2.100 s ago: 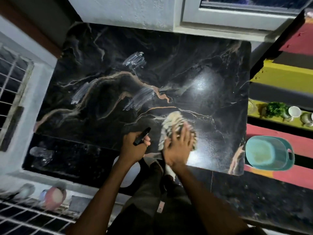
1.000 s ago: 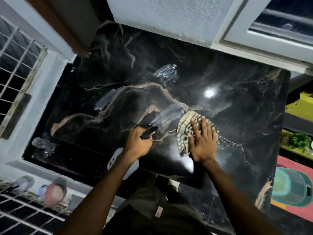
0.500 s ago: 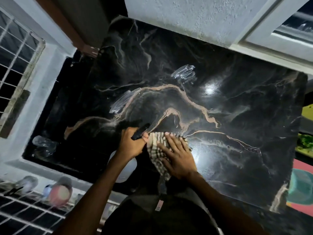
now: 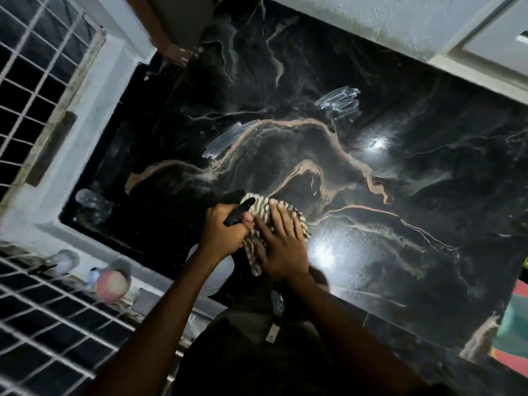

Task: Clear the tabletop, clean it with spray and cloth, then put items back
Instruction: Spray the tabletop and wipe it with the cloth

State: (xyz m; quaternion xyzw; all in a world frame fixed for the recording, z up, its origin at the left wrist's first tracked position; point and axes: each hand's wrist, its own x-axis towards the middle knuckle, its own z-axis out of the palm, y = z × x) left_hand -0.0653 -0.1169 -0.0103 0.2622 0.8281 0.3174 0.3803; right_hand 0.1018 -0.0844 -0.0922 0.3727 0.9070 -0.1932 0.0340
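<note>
Nearest the camera: two bare forearms reach up from the bottom edge, over dark clothing with a small pale tag.

Left hand (image 4: 221, 231) is curled tight round the black trigger head of a spray bottle (image 4: 239, 215). The bottle's white body (image 4: 213, 274) hangs below the hand, just off the near edge of the table. Nozzle points up and right, its tip overlapping the cloth.

Right hand (image 4: 281, 247) lies flat, fingers straight and slightly spread, pressing down on a striped cloth (image 4: 258, 252). The cloth is bunched under the palm, on the tabletop near the front edge, with a tail sticking out toward the person. The two hands are touching or nearly so; the thumb side of the left sits against the cloth.

Tabletop (image 4: 400, 195) is glossy black stone with tan and white veins. A bright lamp glare sits just right of the right hand, a smaller one further back. Three streaky smears of wet spray: two mid-table (image 4: 228, 137) (image 4: 340, 102), one at the left edge (image 4: 93, 202).

Left: a white window frame with a white grille (image 4: 34, 90). Lower left, blurred round objects (image 4: 113, 284) on a ledge; cannot tell what they are.

Far side: white wall (image 4: 400, 21) behind the table. Right edge: part of a teal container (image 4: 514, 318) on a red surface.
</note>
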